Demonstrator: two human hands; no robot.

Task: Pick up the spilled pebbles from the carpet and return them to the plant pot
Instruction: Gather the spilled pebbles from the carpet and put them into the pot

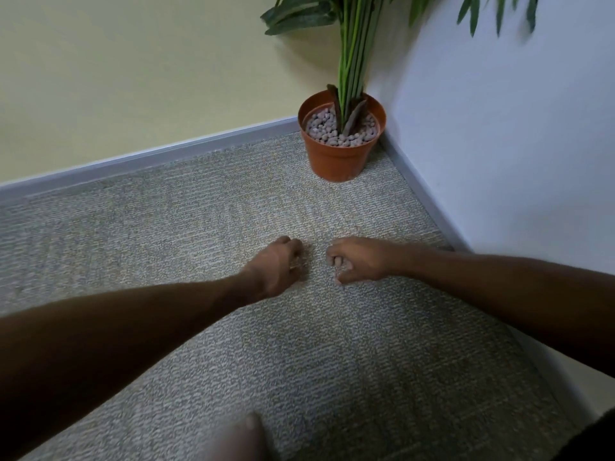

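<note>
A terracotta plant pot (336, 161) stands in the corner of the room, filled with pinkish-grey pebbles (332, 134) around green stems. My left hand (278, 266) and my right hand (357, 261) rest on the grey carpet (299, 344) about a forearm's length in front of the pot, a small gap between them. Both hands have their fingers curled in against the carpet. Small pale pieces that look like pebbles show at the fingers of each hand. The image is blurred, and I make out no loose pebbles on the carpet around them.
A yellow wall (133, 78) with a grey skirting board (149, 159) runs along the back, and a white wall (515, 144) closes the right side. Plant leaves (299, 18) hang above the pot. A blurred part of my leg (239, 437) shows at the bottom edge.
</note>
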